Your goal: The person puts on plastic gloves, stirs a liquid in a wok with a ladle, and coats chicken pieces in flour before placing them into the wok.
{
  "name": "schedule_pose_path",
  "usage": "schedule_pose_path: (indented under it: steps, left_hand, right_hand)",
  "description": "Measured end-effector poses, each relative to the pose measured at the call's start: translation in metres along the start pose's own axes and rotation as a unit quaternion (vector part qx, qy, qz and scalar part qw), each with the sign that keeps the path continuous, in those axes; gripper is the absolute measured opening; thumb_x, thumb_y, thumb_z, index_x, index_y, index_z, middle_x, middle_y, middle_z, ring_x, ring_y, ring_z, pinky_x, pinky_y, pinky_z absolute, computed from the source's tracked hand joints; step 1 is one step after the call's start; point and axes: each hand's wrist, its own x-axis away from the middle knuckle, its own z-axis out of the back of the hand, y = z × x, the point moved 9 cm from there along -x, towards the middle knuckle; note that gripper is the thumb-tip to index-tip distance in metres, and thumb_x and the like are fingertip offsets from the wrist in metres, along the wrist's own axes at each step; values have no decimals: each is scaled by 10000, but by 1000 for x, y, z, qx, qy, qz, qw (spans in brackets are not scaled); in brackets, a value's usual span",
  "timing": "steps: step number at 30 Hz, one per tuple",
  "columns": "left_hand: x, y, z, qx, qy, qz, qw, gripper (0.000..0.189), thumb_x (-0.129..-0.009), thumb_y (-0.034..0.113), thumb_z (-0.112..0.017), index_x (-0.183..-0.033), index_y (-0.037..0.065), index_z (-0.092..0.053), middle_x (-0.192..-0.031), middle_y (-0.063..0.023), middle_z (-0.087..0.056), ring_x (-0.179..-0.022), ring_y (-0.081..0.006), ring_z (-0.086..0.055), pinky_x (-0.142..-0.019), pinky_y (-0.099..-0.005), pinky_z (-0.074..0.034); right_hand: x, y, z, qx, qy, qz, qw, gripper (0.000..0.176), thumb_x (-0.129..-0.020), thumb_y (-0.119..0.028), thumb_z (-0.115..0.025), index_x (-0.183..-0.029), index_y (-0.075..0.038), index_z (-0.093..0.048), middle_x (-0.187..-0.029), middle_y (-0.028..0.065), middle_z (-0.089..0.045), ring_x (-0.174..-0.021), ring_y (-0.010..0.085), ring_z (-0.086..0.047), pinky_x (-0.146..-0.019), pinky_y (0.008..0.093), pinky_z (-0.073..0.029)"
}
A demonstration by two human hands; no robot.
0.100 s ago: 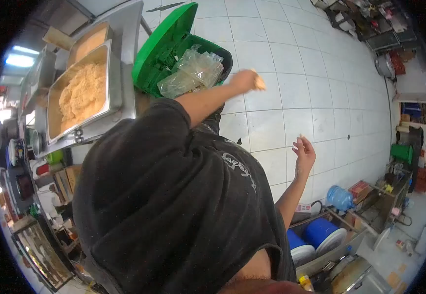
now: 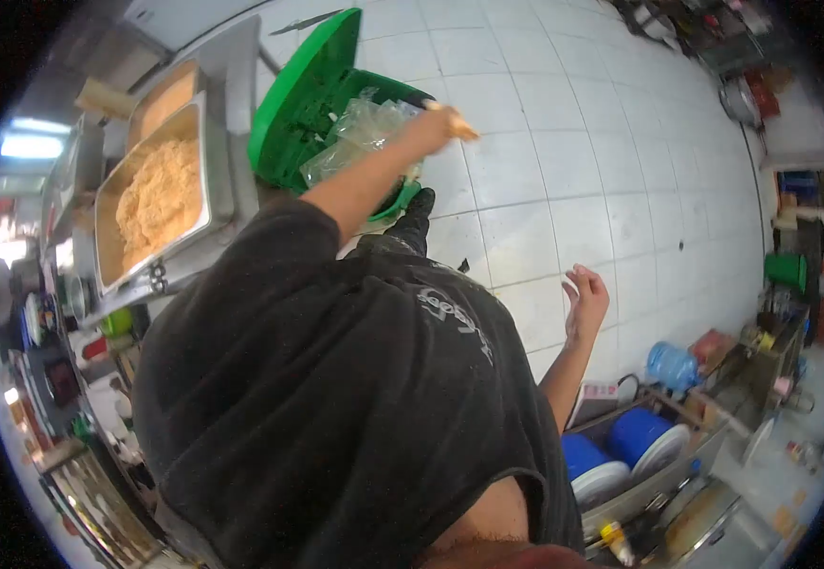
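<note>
Head view: left hand (image 2: 428,133) pinching a pale orange piece (image 2: 465,127), right hand (image 2: 588,302) loosely curled

The steel table (image 2: 229,57) stands at far left. Near its lower edge sits a pan (image 2: 219,180) heaped with orange crumb (image 2: 161,199); further up, a second pan (image 2: 192,76) holds more. Past the table's right edge is the green bin (image 2: 303,90), lid raised, clear bags (image 2: 360,133) inside. In view, the left hand overlaps the bin's right rim, its fingers closed on the piece, which sticks out to the right against the tiled floor (image 2: 526,161); what it is, I cannot tell. The right hand is held well apart, a narrow gap between thumb and fingers. Nearest to its lower right are two blue drums (image 2: 640,434) and a jug (image 2: 673,366).
</note>
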Motion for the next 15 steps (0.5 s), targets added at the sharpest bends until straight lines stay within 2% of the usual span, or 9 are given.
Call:
schedule_pose_path:
  steps: [2, 4, 6, 7, 9, 11, 13, 14, 15]
  left_hand:
    - [-13, -45, 20, -78, -17, -4, 997, 565, -809, 234, -742, -1333, 78, -603, -1187, -183, -706, -1033, -354, -687, -936, -456, -532]
    - [-24, -79, 14, -164, -53, -19, 985, 583, -816, 328, -736, -1323, 68, -613, -1204, -201, -694, -1073, -364, -671, -931, -459, -534]
    - [-14, -100, 8, -187, -40, -14, 981, 619, -823, 422, -731, -1312, 58, -623, -1221, -218, -682, -1113, -374, -656, -925, -462, -536]
    - [20, -89, 17, -147, 20, 21, 989, 542, -823, 378, -730, -1240, 39, -663, -1216, -223, -685, -1106, -383, -660, -934, -461, -532]
    - [35, -149, -20, -135, -31, 59, 989, 490, -832, 361, -712, -1185, 22, -682, -1211, -228, -686, -1060, -364, -685, -932, -441, -538]
    - [95, -189, -53, -117, -196, 152, 962, 469, -863, 376, -684, -1178, 29, -684, -1180, -215, -698, -991, -333, -707, -857, -464, -571]
    - [182, -199, -67, -42, -278, 319, 905, 482, -899, 415, -654, -1217, 54, -668, -1165, -178, -704, -901, -314, -707, -746, -492, -591]
    - [215, -228, -82, -10, -290, 349, 891, 474, -915, 413, -641, -1240, 70, -658, -1167, -167, -703, -890, -315, -702, -731, -494, -589]
    - [247, -268, -102, 35, -291, 367, 883, 466, -930, 411, -628, -1263, 85, -647, -1169, -157, -703, -880, -316, -697, -717, -496, -586]
  right_hand:
    - [8, 10, -16, -119, 6, 17, 993, 203, -962, -166, -692, -1086, -12, -648, -1147, 122, -651, -1047, 241, -654, -869, 403, -571]
    - [29, -17, -13, -346, -35, 38, 937, 105, -965, -142, -680, -939, -55, -627, -1155, 105, -647, -1078, 262, -639, -888, 430, -550]
    - [33, -25, -18, -499, -188, 44, 845, 88, -985, -147, -642, -947, -70, -627, -1220, 106, -645, -1130, 294, -620, -899, 455, -535]
    - [35, -26, -8, -458, -139, 75, 875, 98, -984, -156, -643, -991, -58, -641, -1248, 108, -639, -1140, 282, -616, -898, 443, -537]
    - [39, -31, -2, -376, -60, 122, 916, 172, -983, -174, -645, -1081, -35, -670, -1303, 111, -627, -1161, 259, -606, -896, 419, -540]
    - [17, 13, 21, -270, 28, 77, 960, 246, -970, -187, -667, -1142, -13, -678, -1300, 111, -636, -1145, 227, -613, -881, 380, -542]
    - [5, 84, 57, -149, 99, 10, 984, 341, -946, -241, -704, -1187, 0, -684, -1234, 103, -660, -1123, 209, -612, -895, 371, -540]
    - [3, 139, 79, -80, 132, -40, 987, 400, -929, -288, -730, -1202, 2, -686, -1170, 95, -680, -1109, 207, -609, -917, 380, -538]
    - [-1, 219, 108, -24, 158, -92, 983, 369, -901, -280, -741, -1137, 2, -712, -1036, 107, -697, -1001, 191, -638, -826, 362, -550]
